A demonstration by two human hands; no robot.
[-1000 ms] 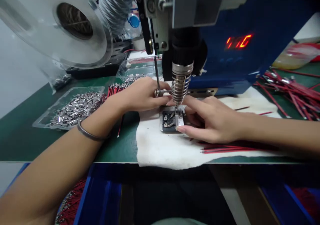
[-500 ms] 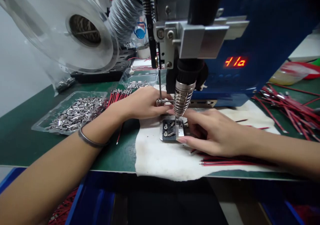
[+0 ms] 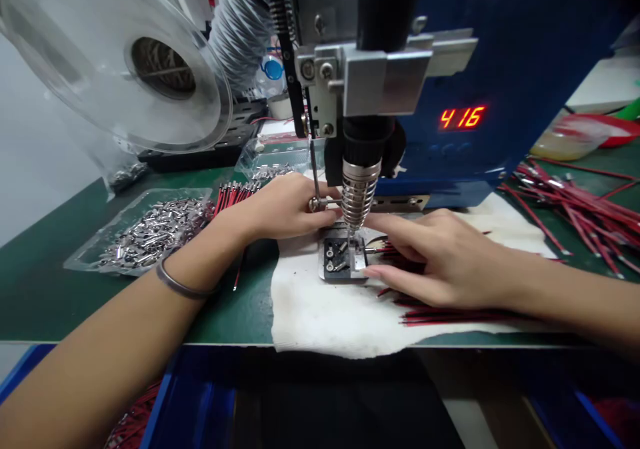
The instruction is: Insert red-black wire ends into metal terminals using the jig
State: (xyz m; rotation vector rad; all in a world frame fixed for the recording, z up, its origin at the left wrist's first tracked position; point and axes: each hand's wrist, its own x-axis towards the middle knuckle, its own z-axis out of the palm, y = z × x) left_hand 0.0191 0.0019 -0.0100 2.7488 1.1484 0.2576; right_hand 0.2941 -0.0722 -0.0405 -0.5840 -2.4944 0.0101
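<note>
My left hand (image 3: pixel 280 206) rests on the white cloth (image 3: pixel 320 309), its fingers curled and pinched round a small metal piece at the thin rod (image 3: pixel 315 199) beside the iron's coiled tip (image 3: pixel 357 196). My right hand (image 3: pixel 440 256) lies to the right of the small black fixture block (image 3: pixel 341 260), fingers together, holding red wires (image 3: pixel 390 252) against the block under the tip. A metal bangle (image 3: pixel 175 282) circles my left wrist.
A blue machine (image 3: pixel 500 69) with a red display (image 3: pixel 463 117) reading 416 stands behind. A clear tray of metal terminals (image 3: pixel 150 226) and a clear reel (image 3: pixel 140 62) sit at left. Red wires lie at the right (image 3: pixel 575 202) and under my right hand (image 3: pixel 450 316).
The view has shifted and steadied slightly. The red display now reads 416 clearly. Both hands stay at the fixture block; red wire ends now show at my right fingers.
</note>
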